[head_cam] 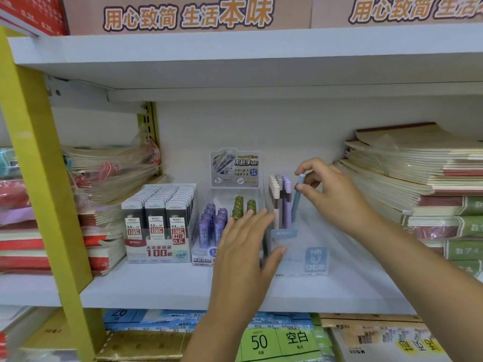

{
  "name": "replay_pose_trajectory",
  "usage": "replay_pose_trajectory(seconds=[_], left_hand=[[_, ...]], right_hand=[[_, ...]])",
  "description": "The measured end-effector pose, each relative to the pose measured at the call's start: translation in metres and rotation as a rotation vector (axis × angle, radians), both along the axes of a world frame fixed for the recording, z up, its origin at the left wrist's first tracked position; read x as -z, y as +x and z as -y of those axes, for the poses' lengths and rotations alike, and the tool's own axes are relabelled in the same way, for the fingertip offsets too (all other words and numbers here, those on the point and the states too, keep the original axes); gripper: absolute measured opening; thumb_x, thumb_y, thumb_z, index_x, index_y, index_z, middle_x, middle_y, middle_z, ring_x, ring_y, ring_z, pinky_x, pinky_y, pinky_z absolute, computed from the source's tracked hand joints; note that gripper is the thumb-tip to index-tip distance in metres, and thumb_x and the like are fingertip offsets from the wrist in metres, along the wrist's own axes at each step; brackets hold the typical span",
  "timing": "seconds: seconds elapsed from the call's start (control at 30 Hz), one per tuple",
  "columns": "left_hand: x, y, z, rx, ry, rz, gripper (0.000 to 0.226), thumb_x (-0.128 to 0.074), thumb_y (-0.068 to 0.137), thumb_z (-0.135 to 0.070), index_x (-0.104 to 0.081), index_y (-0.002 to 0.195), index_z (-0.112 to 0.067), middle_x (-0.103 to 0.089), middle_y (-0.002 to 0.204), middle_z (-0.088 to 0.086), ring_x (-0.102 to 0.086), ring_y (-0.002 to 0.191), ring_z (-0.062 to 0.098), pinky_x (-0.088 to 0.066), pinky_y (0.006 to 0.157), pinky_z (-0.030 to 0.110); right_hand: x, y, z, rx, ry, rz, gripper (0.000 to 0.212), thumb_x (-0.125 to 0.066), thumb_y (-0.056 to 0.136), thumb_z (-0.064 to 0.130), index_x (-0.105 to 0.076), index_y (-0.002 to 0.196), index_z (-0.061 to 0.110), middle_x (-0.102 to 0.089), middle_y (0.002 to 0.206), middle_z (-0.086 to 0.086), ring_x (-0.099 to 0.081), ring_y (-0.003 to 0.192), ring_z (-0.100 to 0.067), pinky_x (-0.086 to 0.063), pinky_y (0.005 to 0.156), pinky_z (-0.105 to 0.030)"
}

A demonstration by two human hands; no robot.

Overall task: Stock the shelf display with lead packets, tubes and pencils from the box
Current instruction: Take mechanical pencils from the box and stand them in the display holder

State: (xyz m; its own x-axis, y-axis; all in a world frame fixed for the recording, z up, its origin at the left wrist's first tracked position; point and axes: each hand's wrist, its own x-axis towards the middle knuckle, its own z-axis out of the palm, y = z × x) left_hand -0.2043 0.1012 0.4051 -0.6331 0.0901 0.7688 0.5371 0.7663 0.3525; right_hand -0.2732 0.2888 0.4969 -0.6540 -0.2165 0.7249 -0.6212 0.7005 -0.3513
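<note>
On the white shelf (162,288) stand three displays. At the left is a box of black lead packets (159,220). In the middle is a clear case of purple and green lead tubes (222,226). On the right is a clear pencil display (300,246) holding beige, grey and purple pencils (281,202). My right hand (332,194) pinches a blue pencil (298,197) upright over that display. My left hand (245,246) holds the display's left front corner, thumb on its front and fingers along its side. The supply box is not in view.
Stacks of notebooks (423,184) fill the shelf's right side, and wrapped notebooks (109,184) lie at the left behind a yellow upright (39,178). Another shelf board (235,56) hangs overhead. Paper pads (274,340) lie on the shelf below.
</note>
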Motion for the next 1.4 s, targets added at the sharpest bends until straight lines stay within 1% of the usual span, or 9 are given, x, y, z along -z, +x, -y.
replay_pose_trajectory(seconds=[0.17, 0.4, 0.57, 0.83, 1.03, 1.17, 1.27, 1.33, 1.4], left_hand=[[0.001, -0.001, 0.0, -0.004, 0.017, -0.007, 0.056, -0.063, 0.091, -0.046, -0.043, 0.144, -0.039, -0.042, 0.143, -0.028, -0.025, 0.14, -0.009, 0.0, 0.12, 0.015], [0.003, -0.002, 0.001, 0.004, 0.039, -0.021, 0.057, -0.065, 0.09, -0.045, -0.043, 0.143, -0.041, -0.039, 0.14, -0.032, -0.026, 0.138, -0.012, -0.001, 0.12, 0.014], [0.004, -0.002, 0.002, 0.021, 0.048, -0.035, 0.057, -0.066, 0.09, -0.043, -0.044, 0.142, -0.04, -0.04, 0.14, -0.031, -0.02, 0.137, -0.018, -0.002, 0.12, 0.015], [0.004, -0.004, 0.002, 0.026, 0.05, -0.036, 0.055, -0.066, 0.09, -0.042, -0.045, 0.141, -0.04, -0.043, 0.141, -0.029, -0.024, 0.139, -0.013, -0.003, 0.121, 0.016], [0.0, -0.002, 0.003, 0.04, 0.036, 0.017, 0.056, -0.066, 0.091, -0.042, -0.044, 0.143, -0.039, -0.043, 0.147, -0.025, -0.02, 0.138, -0.014, -0.009, 0.122, 0.022], [-0.005, 0.014, 0.011, 0.044, 0.034, 0.056, 0.064, -0.064, 0.093, -0.039, -0.034, 0.148, -0.043, -0.027, 0.145, -0.034, -0.005, 0.136, -0.023, -0.014, 0.117, 0.018], [0.006, 0.044, 0.023, -0.011, 0.055, 0.004, 0.047, -0.062, 0.095, -0.036, -0.049, 0.14, -0.036, -0.043, 0.131, -0.028, -0.033, 0.127, -0.008, -0.028, 0.109, 0.02], [0.025, 0.072, 0.037, -0.032, 0.02, -0.042, 0.034, -0.059, 0.094, -0.034, -0.058, 0.128, -0.03, -0.05, 0.118, -0.025, -0.046, 0.115, 0.0, -0.029, 0.1, 0.011], [0.054, 0.1, 0.053, -0.035, -0.044, 0.017, 0.033, -0.055, 0.092, -0.035, -0.059, 0.124, -0.027, -0.056, 0.113, -0.019, -0.052, 0.108, 0.007, -0.034, 0.094, 0.011]], right_hand=[[-0.005, -0.003, 0.003, -0.008, -0.027, -0.008, 0.03, -0.066, 0.089, 0.019, -0.046, 0.1, 0.038, -0.062, 0.08, 0.009, -0.056, 0.086, -0.013, -0.039, 0.07, -0.029], [-0.012, -0.013, 0.011, 0.061, 0.013, -0.019, 0.026, -0.068, 0.086, 0.022, -0.048, 0.095, 0.036, -0.062, 0.074, 0.011, -0.054, 0.083, -0.013, -0.042, 0.064, -0.031], [-0.02, -0.018, 0.011, 0.062, 0.049, 0.019, 0.015, -0.062, 0.089, 0.024, -0.057, 0.104, 0.026, -0.061, 0.08, 0.015, -0.051, 0.094, -0.012, -0.035, 0.068, -0.029], [-0.019, -0.022, 0.01, 0.063, -0.025, -0.009, 0.013, -0.069, 0.086, 0.02, -0.063, 0.097, 0.024, -0.068, 0.079, 0.002, -0.054, 0.09, -0.016, -0.033, 0.066, -0.028], [-0.019, -0.032, 0.002, 0.221, 0.199, 0.032, 0.022, -0.06, 0.093, 0.025, -0.068, 0.113, 0.027, -0.064, 0.108, -0.002, -0.044, 0.11, -0.025, -0.029, 0.081, -0.026], [-0.022, -0.004, 0.001, 0.157, 0.039, 0.034, 0.031, -0.055, 0.095, 0.018, -0.06, 0.125, 0.025, -0.06, 0.113, -0.003, -0.049, 0.111, -0.024, -0.035, 0.093, -0.03], [-0.015, 0.049, 0.002, 0.017, -0.218, -0.06, 0.027, -0.054, 0.094, 0.011, -0.061, 0.116, 0.026, -0.063, 0.1, 0.003, -0.055, 0.091, -0.01, -0.045, 0.083, -0.023], [0.007, 0.094, 0.006, -0.145, -0.32, -0.078, 0.024, -0.053, 0.094, 0.015, -0.059, 0.108, 0.033, -0.064, 0.091, 0.009, -0.055, 0.079, -0.004, -0.044, 0.07, -0.013], [0.052, 0.132, 0.011, -0.28, -0.372, 0.027, 0.02, -0.052, 0.092, 0.024, -0.059, 0.102, 0.039, -0.066, 0.085, 0.01, -0.058, 0.074, -0.007, -0.046, 0.064, -0.016]])
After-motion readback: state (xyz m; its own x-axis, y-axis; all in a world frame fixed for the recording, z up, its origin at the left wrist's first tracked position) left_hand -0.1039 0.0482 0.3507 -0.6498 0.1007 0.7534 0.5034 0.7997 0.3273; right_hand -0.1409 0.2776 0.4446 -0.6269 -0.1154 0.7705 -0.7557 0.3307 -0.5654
